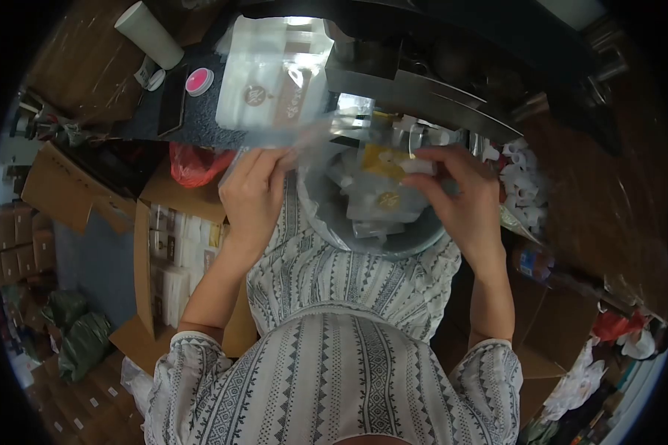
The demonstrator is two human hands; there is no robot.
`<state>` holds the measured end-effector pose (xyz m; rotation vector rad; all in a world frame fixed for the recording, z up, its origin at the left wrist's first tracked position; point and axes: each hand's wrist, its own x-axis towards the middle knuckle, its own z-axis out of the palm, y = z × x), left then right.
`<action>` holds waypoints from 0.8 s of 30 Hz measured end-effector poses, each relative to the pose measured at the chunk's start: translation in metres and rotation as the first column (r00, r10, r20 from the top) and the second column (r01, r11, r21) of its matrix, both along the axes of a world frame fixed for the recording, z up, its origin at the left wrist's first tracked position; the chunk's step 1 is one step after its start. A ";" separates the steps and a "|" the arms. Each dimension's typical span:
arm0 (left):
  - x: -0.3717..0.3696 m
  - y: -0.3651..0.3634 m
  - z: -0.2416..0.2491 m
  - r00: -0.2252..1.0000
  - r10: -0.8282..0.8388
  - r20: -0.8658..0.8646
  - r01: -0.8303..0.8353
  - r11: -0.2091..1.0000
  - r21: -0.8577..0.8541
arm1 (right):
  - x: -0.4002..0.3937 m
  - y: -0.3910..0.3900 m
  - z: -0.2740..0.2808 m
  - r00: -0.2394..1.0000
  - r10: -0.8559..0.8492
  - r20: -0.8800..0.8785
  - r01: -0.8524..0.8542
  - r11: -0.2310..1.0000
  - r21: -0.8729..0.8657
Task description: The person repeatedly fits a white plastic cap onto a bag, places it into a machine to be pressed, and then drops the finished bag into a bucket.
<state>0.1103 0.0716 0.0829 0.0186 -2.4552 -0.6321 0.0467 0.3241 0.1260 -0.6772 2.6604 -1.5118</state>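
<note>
Head view looks straight down over a patterned dress onto two bare hands raised above a lap; the left hand has its fingers pinched together on the edge of a clear plastic pouch, which stretches, blurred, from that hand toward the right; the right hand has its fingers closed on a small pale packet at the pouch's other end, beside a yellow-labelled sachet; directly below both hands sits a grey bowl resting against the person's front, filled with more small clear packets; beyond the hands, on the dark bench, lies a stack of white printed pouches with a round logo, a pink round lid just left of it, and a white paper cup farther left, lying tilted; a red plastic bag sits at the bench's near edge, close to the left hand; an open cardboard box of packed goods stands on the floor to the left; rolls of white paper are piled to the right of the right hand, and a bottle lies below them.
</note>
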 end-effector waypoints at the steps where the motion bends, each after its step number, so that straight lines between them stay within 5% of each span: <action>1: 0.003 0.005 0.005 1.000 0.002 -0.001 -0.002 1.000 -0.005 | -0.001 -0.009 0.002 0.981 0.022 -0.193 -0.006 0.996 0.086; 8: 0.014 0.019 0.005 0.928 -0.353 0.116 0.338 0.932 0.127 | 0.000 -0.011 0.004 0.961 0.225 -0.161 -0.200 0.967 0.160; 13: 0.007 0.037 -0.015 0.826 -0.493 0.274 0.416 0.860 0.295 | -0.007 0.001 -0.003 0.983 0.136 0.125 -0.149 0.983 0.108; 15: -0.002 0.050 -0.027 0.670 -0.628 0.396 0.038 0.562 0.826 | -0.009 0.008 -0.012 0.998 0.025 0.058 -0.030 0.996 0.087; 16: -0.011 0.055 -0.025 0.672 -0.627 0.393 0.039 0.561 0.827 | -0.010 0.012 -0.015 0.996 -0.088 -0.008 0.089 0.994 0.058; 18: -0.031 0.063 -0.019 0.649 -0.658 0.383 -0.184 0.353 0.917 | -0.008 0.029 -0.014 0.989 -0.131 -0.073 0.141 0.979 0.150; 24: -0.060 0.069 -0.043 0.710 -0.633 0.309 -0.274 0.157 0.949 | -0.035 0.072 -0.034 0.920 -0.325 -0.221 0.393 0.761 0.516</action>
